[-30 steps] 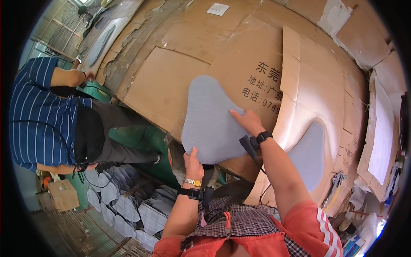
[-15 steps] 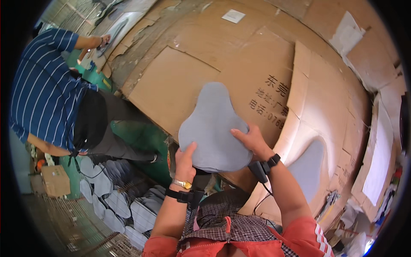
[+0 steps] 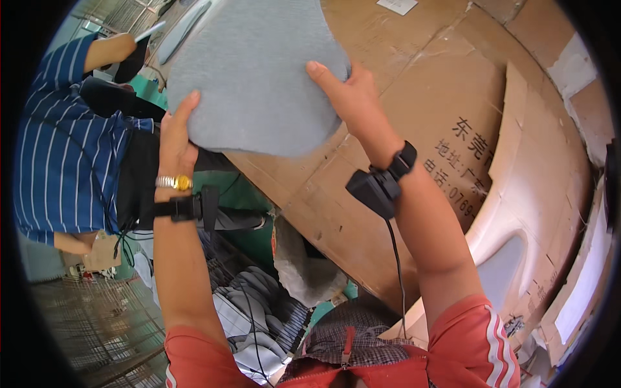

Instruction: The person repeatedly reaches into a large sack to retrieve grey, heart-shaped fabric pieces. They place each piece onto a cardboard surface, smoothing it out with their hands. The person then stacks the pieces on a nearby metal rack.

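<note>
A grey saddle-shaped pad [image 3: 259, 77] with rounded lobes is held up in front of me, its far end cut off by the top of the view. My left hand [image 3: 178, 129] grips its near left edge, thumb on the upper face and fingers mostly hidden. On the right edge, my right hand [image 3: 352, 97] pinches it the same way, with the thumb laid over the top. Whether it is one pad or a thin stack, I cannot tell. Another grey pad [image 3: 501, 265] lies in a cut-out of the cardboard at my right.
Brown cardboard [image 3: 414, 123] covers the large work surface. To the left stands a person in a blue striped shirt [image 3: 65, 161]. Several grey pads [image 3: 252, 304] fill a wire-mesh container [image 3: 97, 317] at the lower left. A cable [image 3: 398, 278] hangs from my right wrist.
Both hands have lifted the pad up, away from me and to the left, so it looks larger. My view has shifted, and the other person's arm has moved.
</note>
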Action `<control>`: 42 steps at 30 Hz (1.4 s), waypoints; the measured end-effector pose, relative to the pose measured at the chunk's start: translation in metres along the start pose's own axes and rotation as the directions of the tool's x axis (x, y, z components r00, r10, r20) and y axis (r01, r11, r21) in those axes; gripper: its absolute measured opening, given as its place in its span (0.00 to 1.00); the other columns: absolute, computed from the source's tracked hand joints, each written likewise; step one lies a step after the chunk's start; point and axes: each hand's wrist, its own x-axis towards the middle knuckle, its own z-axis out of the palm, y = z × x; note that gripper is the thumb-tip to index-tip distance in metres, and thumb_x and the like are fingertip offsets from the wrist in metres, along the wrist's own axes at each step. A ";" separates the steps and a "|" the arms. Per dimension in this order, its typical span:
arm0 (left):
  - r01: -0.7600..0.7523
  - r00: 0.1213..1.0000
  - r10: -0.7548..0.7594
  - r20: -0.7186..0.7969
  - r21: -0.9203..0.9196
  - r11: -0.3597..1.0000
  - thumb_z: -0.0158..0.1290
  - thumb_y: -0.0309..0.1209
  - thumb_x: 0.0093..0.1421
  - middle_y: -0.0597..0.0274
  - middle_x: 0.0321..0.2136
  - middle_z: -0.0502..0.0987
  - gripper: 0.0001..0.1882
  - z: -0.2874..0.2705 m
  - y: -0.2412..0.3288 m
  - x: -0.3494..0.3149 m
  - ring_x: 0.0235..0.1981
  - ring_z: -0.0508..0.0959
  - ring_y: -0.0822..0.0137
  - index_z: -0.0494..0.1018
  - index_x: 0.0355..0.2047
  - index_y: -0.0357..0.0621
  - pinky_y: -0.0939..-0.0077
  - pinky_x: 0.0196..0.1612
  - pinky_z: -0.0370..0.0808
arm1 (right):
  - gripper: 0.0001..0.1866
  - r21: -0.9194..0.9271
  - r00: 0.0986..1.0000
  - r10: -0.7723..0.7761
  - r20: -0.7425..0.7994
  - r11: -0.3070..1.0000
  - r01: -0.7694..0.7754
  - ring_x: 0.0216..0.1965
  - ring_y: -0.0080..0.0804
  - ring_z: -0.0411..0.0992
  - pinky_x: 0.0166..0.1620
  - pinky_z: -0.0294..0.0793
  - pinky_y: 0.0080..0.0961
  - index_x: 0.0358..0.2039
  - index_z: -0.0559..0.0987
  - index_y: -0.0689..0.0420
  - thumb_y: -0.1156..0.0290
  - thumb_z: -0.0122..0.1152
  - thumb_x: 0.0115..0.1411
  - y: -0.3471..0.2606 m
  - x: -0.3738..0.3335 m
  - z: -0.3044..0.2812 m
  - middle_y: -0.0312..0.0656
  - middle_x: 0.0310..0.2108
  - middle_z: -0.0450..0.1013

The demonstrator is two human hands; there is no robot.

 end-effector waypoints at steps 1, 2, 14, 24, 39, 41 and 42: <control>0.058 0.998 -0.058 -0.017 0.009 0.998 0.63 0.34 0.54 0.55 0.43 0.77 0.27 -0.005 -0.019 0.015 0.42 0.78 0.63 0.69 0.50 0.33 0.67 0.46 0.76 | 0.33 0.002 0.999 -0.008 -0.044 1.000 0.008 0.32 0.41 0.78 0.36 0.76 0.33 0.41 0.76 0.73 0.52 0.68 0.51 0.025 0.008 0.006 0.53 0.32 0.78; 0.116 0.993 -0.116 -0.032 0.017 0.993 0.64 0.35 0.54 0.56 0.43 0.77 0.27 -0.010 -0.041 0.029 0.41 0.78 0.63 0.69 0.50 0.33 0.67 0.45 0.76 | 0.33 -0.208 0.997 0.054 -0.063 0.976 -0.066 0.33 0.45 0.78 0.36 0.76 0.35 0.40 0.76 0.73 0.51 0.66 0.51 0.049 0.015 0.011 0.56 0.33 0.78; 0.550 0.803 -0.500 -0.324 0.079 0.831 0.63 0.53 0.50 0.50 0.48 0.71 0.42 -0.034 -0.181 0.075 0.44 0.73 0.60 0.63 0.56 0.38 0.60 0.43 0.72 | 0.33 -0.625 0.908 0.410 -0.088 0.687 -0.371 0.38 0.52 0.77 0.41 0.74 0.41 0.36 0.77 0.75 0.49 0.60 0.54 0.155 0.045 0.013 0.63 0.35 0.76; 0.188 0.953 -0.034 -0.301 0.501 0.845 0.60 0.36 0.57 0.58 0.48 0.73 0.26 -0.055 -0.162 -0.100 0.40 0.74 0.72 0.69 0.53 0.37 0.78 0.43 0.72 | 0.43 -0.742 0.989 0.139 -0.053 0.657 -0.132 0.40 0.40 0.75 0.42 0.73 0.32 0.47 0.73 0.72 0.40 0.63 0.50 0.123 0.013 -0.008 0.55 0.39 0.76; 0.385 0.905 -0.206 -0.372 0.509 0.770 0.51 0.22 0.57 0.57 0.22 0.74 0.19 -0.172 -0.357 -0.363 0.22 0.73 0.65 0.70 0.50 0.36 0.71 0.28 0.71 | 0.15 -0.901 0.219 0.874 0.433 0.411 0.142 0.43 0.52 0.76 0.48 0.74 0.41 0.37 0.81 0.64 0.73 0.52 0.51 0.330 -0.453 0.060 0.60 0.39 0.76; 0.392 0.897 -0.221 -0.383 0.457 0.798 0.51 0.19 0.58 0.64 0.25 0.74 0.20 -0.182 -0.344 -0.353 0.25 0.71 0.75 0.69 0.52 0.36 0.80 0.30 0.69 | 0.15 -0.878 0.165 0.882 0.441 0.386 0.285 0.41 0.51 0.77 0.46 0.75 0.40 0.36 0.81 0.64 0.74 0.54 0.49 0.390 -0.424 0.070 0.59 0.40 0.76; 0.394 0.898 -0.226 -0.377 0.466 0.792 0.50 0.17 0.59 0.68 0.28 0.75 0.21 -0.186 -0.340 -0.350 0.28 0.70 0.79 0.68 0.53 0.35 0.85 0.34 0.68 | 0.14 -0.848 0.170 0.870 0.462 0.378 0.370 0.40 0.50 0.78 0.45 0.76 0.40 0.35 0.82 0.63 0.75 0.53 0.49 0.423 -0.410 0.072 0.58 0.40 0.76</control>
